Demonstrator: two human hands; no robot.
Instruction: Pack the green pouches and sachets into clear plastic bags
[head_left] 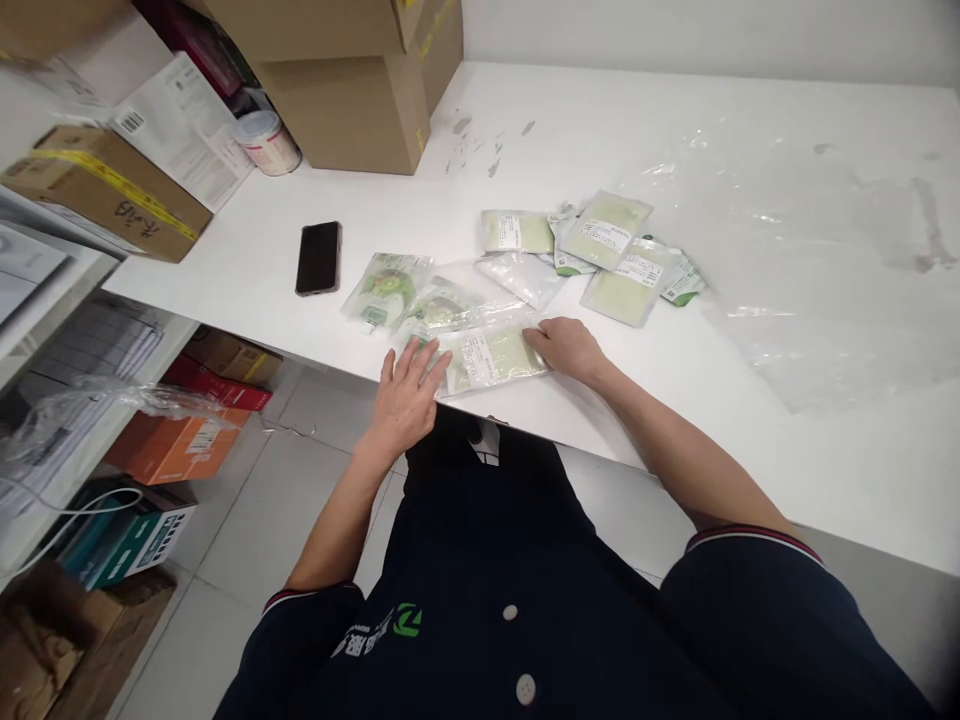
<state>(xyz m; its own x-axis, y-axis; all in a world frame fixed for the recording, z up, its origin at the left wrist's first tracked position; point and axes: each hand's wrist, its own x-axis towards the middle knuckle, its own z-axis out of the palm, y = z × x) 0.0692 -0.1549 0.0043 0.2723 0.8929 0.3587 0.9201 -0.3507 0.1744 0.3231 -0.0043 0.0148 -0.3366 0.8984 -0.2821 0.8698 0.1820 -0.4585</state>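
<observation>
Near the table's front edge lies a pale-green flat packet [495,358] with a white label, inside a clear sleeve. My right hand [570,348] pinches the packet's right end between thumb and fingers. Flat at its left end rests my left hand [409,392], fingers spread on clear plastic. Just beyond are a packet with a round green fruit picture [388,290] and a similar green packet [448,302], partly covered by clear film. Farther back, several labelled packets overlap in a loose pile, among them a pale-green packet [609,230] on top and another pale-green packet [634,283] below it.
A black phone [319,258] lies on the white table [405,215] to the left. Large cardboard boxes [360,110], a round tin [268,145] and a taped carton [112,190] stand behind it. A big clear plastic sheet [817,270] spreads over the right side. Shelves with boxes are at lower left.
</observation>
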